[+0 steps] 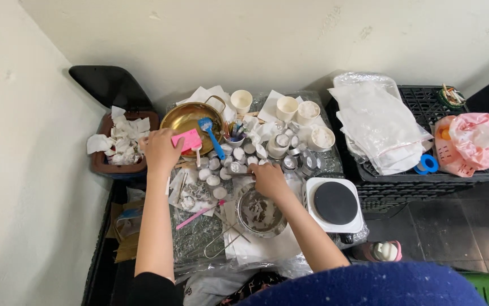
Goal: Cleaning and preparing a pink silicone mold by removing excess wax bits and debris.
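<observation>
Left hand (160,150) curled around a pink card (186,139), held at the gold bowl (190,119) rim. Right hand (268,178) fingers closed on a small silver cup (237,168) among the tealight cups, just above the steel pot (261,212); hotplate (334,203) beside it.

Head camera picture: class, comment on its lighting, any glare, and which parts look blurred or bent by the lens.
In the head view, lighting is soft and even, with weak shadows; glare shows on the gold pan and the clear plastic sheet under the clutter; the blue garment at the bottom edge is out of focus; the wide lens bends the wall edges outward; the left hand and right hand are fairly sharp.
</observation>
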